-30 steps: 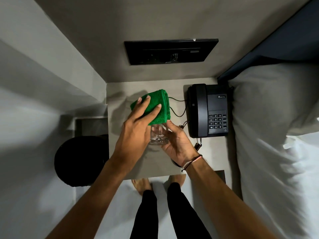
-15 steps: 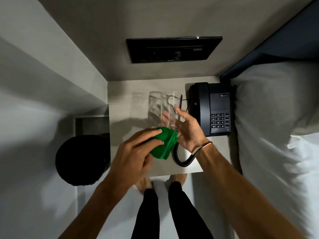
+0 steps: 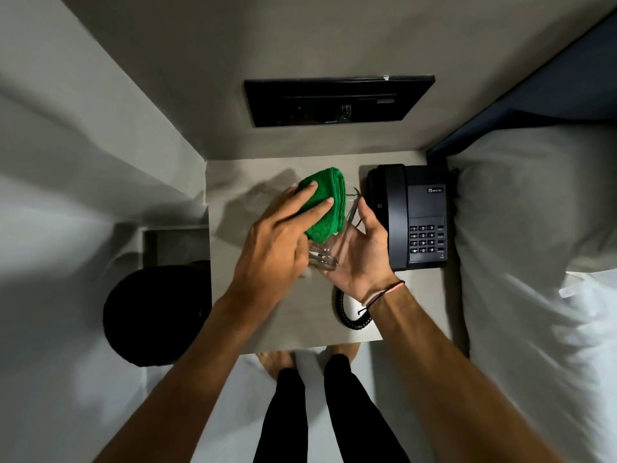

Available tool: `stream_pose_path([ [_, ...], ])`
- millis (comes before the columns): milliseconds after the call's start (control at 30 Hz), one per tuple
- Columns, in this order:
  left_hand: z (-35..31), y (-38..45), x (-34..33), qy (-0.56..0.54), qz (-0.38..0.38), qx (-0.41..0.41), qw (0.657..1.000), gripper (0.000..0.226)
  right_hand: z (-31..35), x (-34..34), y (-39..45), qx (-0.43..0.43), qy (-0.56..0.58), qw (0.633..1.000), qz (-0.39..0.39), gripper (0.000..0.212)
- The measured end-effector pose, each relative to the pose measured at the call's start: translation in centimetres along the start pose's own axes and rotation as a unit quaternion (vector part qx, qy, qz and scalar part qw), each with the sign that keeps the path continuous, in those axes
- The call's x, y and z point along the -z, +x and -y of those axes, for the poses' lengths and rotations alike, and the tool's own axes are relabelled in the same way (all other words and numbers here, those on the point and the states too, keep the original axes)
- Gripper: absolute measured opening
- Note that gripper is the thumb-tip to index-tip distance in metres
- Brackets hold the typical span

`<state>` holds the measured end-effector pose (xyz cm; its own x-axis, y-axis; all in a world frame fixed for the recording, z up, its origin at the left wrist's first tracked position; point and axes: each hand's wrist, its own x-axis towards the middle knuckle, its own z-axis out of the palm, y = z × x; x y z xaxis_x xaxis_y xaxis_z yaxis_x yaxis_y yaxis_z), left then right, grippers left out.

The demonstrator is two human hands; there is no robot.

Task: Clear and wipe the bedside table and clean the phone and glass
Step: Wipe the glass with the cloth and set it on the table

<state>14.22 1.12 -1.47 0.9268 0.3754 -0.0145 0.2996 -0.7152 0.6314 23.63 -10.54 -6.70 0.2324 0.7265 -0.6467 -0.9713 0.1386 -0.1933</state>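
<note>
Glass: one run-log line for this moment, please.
step: wiping glass | left hand: presses green cloth on it | right hand: holds glass | phone: on table

The room was dim, with soft light from above casting blurred hand shadows on the bedside table (image 3: 233,295). Wide-angle distortion bent the edges, where walls looked smeared and soft.
</note>
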Motion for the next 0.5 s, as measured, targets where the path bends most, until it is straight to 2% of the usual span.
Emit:
stream_pose_path([
  [167, 0.5, -2.4, 0.4, 0.004, 0.048, -0.042, 0.998, 0.059, 1.1, 1.0, 1.3, 0.016, -0.052, 0.998, -0.035, 0.079],
  [267, 1.3, -4.4, 1.2, -0.007, 0.076, -0.065, 0.995, 0.054, 1.8, 0.9, 2.0, 0.042, -0.074, 0.994, -0.068, 0.051],
  [333, 1.8, -4.9, 2.2, -0.020, 0.072, -0.078, 0.994, 0.051, 1.9, 0.9, 2.0, 0.042, -0.056, 0.994, -0.085, 0.047],
  [400, 1.9, -4.6, 3.1, -0.025, 0.045, -0.081, 0.995, 0.049, 1.7, 1.0, 2.1, 0.038, -0.056, 0.992, -0.103, 0.051],
  [500, 1.6, -2.8, 4.0, -0.020, -0.026, -0.054, 0.998, 0.055, 0.6, 0.4, 2.0, 0.027, -0.058, 0.993, -0.096, 0.079],
])
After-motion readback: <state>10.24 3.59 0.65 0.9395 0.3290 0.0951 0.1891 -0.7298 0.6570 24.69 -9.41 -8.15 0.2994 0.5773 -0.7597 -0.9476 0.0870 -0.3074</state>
